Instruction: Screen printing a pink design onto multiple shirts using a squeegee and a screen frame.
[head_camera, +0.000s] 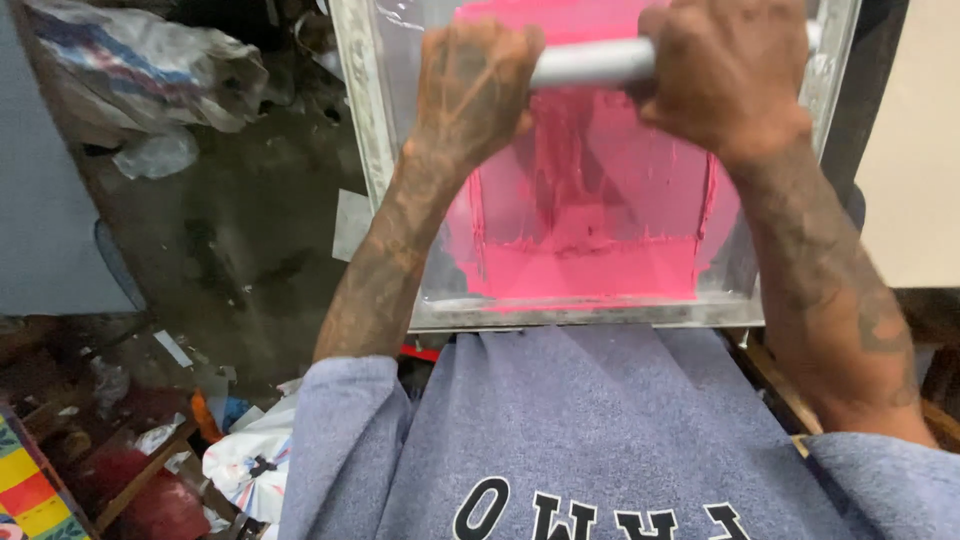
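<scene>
A pale grey squeegee handle (592, 62) is gripped by both hands near the top of the view. The left hand (472, 85) is closed around its left end, knuckles toward the camera; the right hand (722, 72) is wrapped around its right end, and only a short bare stretch of handle is seen between them. The handle lies crosswise over a printing screen (590, 200) coated in pink ink (585, 265), which is held in a metal frame (590, 313).

The squeegee is placed at the far part of the screen, well apart from the frame's near edge, so a long stretch of inked mesh is left open toward the body. The frame's left rail (362, 110) stands just beside the left wrist; the right rail (835, 60) is close to the right hand. A blue-grey shirt (590, 430) is seen just below the near edge. To the left, a dark, littered floor (240, 230) and crumpled plastic bags (150, 70) are seen.
</scene>
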